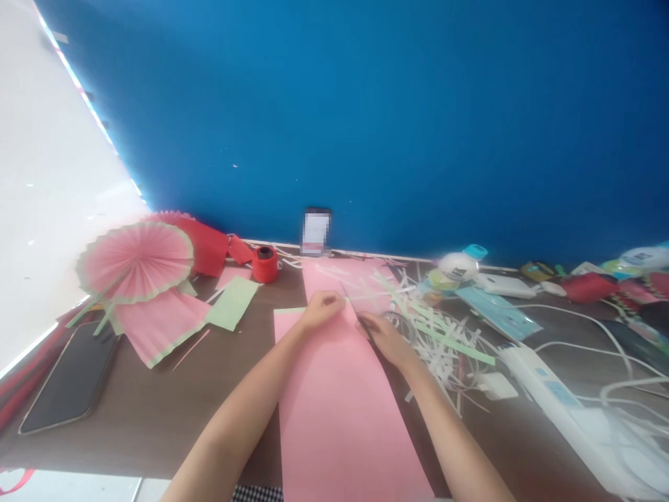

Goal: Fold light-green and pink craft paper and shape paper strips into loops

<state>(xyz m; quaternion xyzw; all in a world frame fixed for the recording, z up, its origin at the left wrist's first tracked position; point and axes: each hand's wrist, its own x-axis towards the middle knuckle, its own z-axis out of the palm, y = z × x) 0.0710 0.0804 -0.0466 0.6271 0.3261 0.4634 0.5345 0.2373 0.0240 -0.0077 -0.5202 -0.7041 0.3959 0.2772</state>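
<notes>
Far left on the brown surface (157, 411): a dark smartphone (70, 380) lying flat, screen up. Just above it, a pink pleated paper fan (136, 261) opened into a rosette, with folded pink pleated paper (159, 324) below and a red folded piece (209, 247) behind. Beside these, a pale green paper sheet (233, 302) and a red ribbon spool (265, 263) near the blue wall (366, 118). A second phone (316, 231) propped upright against that wall.

At centre, a long pink paper sheet (334, 411) running from the near edge toward the wall, between both forearms. Left hand (323, 309) resting on the sheet's far part, fingers curled and pinched closed on the paper's upper edge. Right hand (385, 335) at the sheet's right edge, just beside the left hand, closed around what looks like scissors (355, 310), thin blades angled up toward the left hand's fingertips; blurred, so hard to be sure. Sheet thus under the left hand and touching the right.

Right of the hands: a loose heap of white and green paper strips (444, 341). Beyond it, a white glue bottle (460, 263) with a blue cap lying on its side, a light blue flat pack (499, 314), a white power strip (548, 387) with white cables (596, 324), and mixed red and coloured clutter (627, 282) at the far right.
</notes>
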